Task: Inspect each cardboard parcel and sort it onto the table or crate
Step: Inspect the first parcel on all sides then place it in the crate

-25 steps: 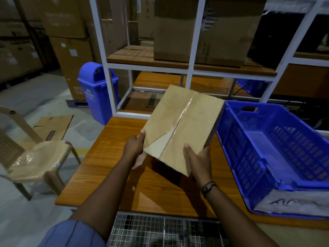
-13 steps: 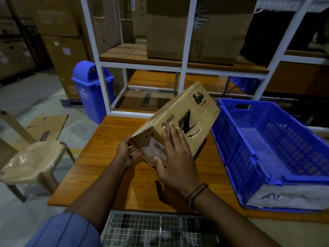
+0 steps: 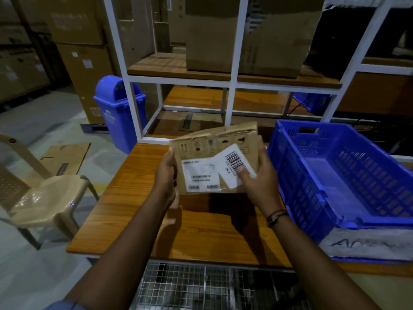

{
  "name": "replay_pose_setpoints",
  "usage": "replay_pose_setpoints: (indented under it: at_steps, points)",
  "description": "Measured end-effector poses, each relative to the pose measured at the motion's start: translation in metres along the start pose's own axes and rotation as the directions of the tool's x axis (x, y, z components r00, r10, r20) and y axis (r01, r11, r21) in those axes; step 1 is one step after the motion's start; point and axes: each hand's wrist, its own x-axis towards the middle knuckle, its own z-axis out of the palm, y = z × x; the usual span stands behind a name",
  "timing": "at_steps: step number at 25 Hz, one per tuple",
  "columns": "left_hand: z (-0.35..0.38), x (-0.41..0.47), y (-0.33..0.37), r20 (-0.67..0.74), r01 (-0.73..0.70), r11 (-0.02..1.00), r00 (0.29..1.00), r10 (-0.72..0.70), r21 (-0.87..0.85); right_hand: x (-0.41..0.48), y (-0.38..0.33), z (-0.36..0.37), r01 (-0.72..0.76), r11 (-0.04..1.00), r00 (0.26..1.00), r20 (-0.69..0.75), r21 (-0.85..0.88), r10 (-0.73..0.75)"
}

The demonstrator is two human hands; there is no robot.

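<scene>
I hold a small brown cardboard parcel (image 3: 201,151) above the wooden table (image 3: 134,198), its end face toward me. That face carries two white barcode labels and a row of handling symbols, and its top edge looks crumpled. My left hand (image 3: 167,175) grips the parcel's left side. My right hand (image 3: 257,180) grips its right side, fingers lying over the tilted label. The blue plastic crate (image 3: 348,175) sits on the table to the right, close to my right hand.
A white metal shelf frame (image 3: 232,81) with large cartons stands behind the table. A blue bin (image 3: 118,113) and a beige plastic chair (image 3: 44,198) are on the left. A wire mesh surface (image 3: 201,287) lies below the table's near edge.
I have turned the parcel in my hands: first its taped broad side faced me, then a printed side, now the labelled end. My right hand moved from on top to the right side.
</scene>
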Motion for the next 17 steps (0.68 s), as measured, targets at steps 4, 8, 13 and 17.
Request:
replay_pose_setpoints:
  at_steps: [4,8,13,17]
  points:
    - [0.01,-0.003,0.027,0.086,-0.101,0.99,0.992,0.092,0.103,0.008,0.015,-0.009,-0.147,0.976,0.985,-0.071,0.161,0.16]
    - [-0.003,0.002,0.023,0.052,-0.103,0.993,0.994,0.1,0.059,0.0,0.003,-0.002,-0.079,0.985,0.995,-0.041,0.155,0.086]
    - [-0.026,0.015,-0.026,-0.02,0.044,0.984,0.999,-0.048,-0.172,-0.016,-0.03,0.017,0.13,0.967,0.991,-0.002,-0.219,-0.133]
    - [-0.03,0.015,-0.069,-0.034,0.127,0.966,0.99,-0.138,-0.226,-0.022,-0.037,0.026,0.24,0.887,0.971,0.078,-0.395,-0.228]
